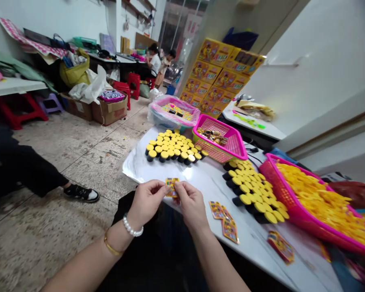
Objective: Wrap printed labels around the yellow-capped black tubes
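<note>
Now a small, glossy yellow printed card point(172, 188) is pinched at both sides by left hand point(146, 202) and right hand point(192, 202), seemingly for steadiness, at the white marbled table's point(213, 182) edge. Orange printed rectangular cards point(229, 231) are laid rightward, apparently within reach.

The held card point(172, 191), at the near edge of the table point(252, 241), shows a busy multicoloured print with yellow, as do the loose cards point(230, 231) along that edge. The tabletop is white (faintly grey-veined, marble fashion), and the containers point(177, 152) toward its far-left corner are black, topped bright yellow. Hot pink colours the lattice basket point(212, 151) at the far edge.
</note>
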{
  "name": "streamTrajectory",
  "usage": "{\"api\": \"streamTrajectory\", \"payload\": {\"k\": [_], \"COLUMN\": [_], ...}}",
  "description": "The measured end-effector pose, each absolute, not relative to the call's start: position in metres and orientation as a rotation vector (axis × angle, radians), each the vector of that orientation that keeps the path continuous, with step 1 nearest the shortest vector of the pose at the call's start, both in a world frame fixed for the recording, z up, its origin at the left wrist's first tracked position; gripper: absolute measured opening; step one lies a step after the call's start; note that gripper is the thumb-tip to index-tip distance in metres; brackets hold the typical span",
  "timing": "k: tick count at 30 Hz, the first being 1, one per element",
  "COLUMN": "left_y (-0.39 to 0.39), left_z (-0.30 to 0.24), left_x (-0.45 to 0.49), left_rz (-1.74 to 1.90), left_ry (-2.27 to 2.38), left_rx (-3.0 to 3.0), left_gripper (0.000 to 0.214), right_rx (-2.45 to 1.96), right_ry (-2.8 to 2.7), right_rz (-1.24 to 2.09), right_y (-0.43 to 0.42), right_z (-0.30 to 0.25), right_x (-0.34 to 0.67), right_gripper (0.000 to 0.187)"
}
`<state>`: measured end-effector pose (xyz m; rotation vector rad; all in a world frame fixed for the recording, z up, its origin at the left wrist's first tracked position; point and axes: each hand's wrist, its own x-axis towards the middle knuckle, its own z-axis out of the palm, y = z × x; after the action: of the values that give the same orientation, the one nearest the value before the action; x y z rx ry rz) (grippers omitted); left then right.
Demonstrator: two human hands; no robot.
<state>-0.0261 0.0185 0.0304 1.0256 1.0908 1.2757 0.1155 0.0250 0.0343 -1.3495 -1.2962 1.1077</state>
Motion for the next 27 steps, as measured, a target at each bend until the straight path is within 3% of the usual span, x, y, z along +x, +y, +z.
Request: {"api": "streamTrajectory", "payload": {"k": [5, 11, 18, 22, 27], "left_y": [0.001, -0.008, -0.017, -0.017, -0.009], "left_z": [0.031, 0.032, 0.031, 0.027, 0.022], "left_x": [-0.034, -0.035, -0.036, -0.036, -0.040], "left_rz": [1.512, 1.550, 1.696, 1.696, 1.643], "left_ry": [1.282, 1.286, 1.392, 1.380, 1.329], "left_rx": [1.022, 1.225, 1.127, 1.285, 1.070], "left_gripper": [0.023, 0.026, 0.015, 0.013, 0.010], "right_rx": [-1.423, -1.396, -1.415, -1.294, -1.141], "right_ry": [-1.310, -1.416, -1.476, -1.601, -1.839], "right_rz": [0.898, 0.728, 0.523, 0.423, 0.388], "right_y": [0.019, 0.011, 0.009, 0.007, 0.012], "right_z": [0.028, 0.029, 0.022, 0.017, 0.020], "right_x": [0.103, 0.096, 0.091, 0.086, 0.081], "right_gripper": [0.052, 0.049, 0.048, 0.043, 0.037]}}
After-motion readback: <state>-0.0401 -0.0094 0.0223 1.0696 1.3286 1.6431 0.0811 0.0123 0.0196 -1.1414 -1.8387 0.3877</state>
